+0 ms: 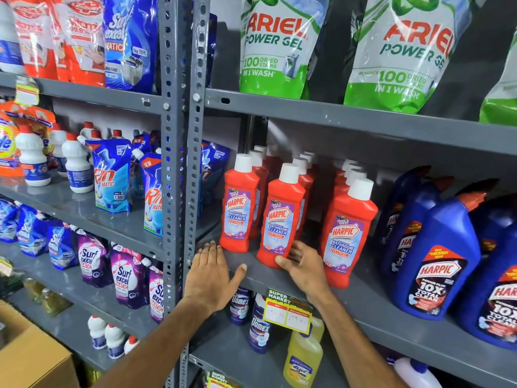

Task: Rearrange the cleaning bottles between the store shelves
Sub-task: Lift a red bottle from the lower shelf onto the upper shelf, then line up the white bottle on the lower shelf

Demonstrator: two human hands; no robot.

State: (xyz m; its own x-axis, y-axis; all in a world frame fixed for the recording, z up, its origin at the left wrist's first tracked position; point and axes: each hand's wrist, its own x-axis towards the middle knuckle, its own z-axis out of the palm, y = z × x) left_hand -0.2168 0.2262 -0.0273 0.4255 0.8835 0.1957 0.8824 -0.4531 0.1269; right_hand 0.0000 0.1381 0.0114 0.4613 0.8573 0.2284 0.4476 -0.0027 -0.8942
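Grey steel shelving, two racks side by side, joined at two punched uprights. Up top on the right rack, three green-and-white detergent pouches, the third cut by the frame edge. On the middle right shelf, blue toilet-cleaner jugs with red angled caps, at least four in view, more hidden behind. Next to them, red bathroom-cleaner bottles in three rows running back into the shelf: three at the front, roughly eleven white caps countable overall, the rear ones too crowded to tell for sure. On the left rack, blue and purple laundry refill pouches, and small white bottles with red caps, about seven on the middle shelf and three lower down. One cardboard box at bottom left. Below the red bottles, two dark blue bottles, one yellow bottle, one yellow price tag hanging off the shelf lip.

Middle front red bottle: flat-sided red plastic, white screw cap, purple and pale blue label, standing upright at the shelf's front edge, between its two front neighbours. Right hand wrapped around its base, thumb on the front, fingers behind, grasping it. Left hand lying flat and released on the shelf edge, fingers spread, holding nothing, just beside the leftmost red bottle.
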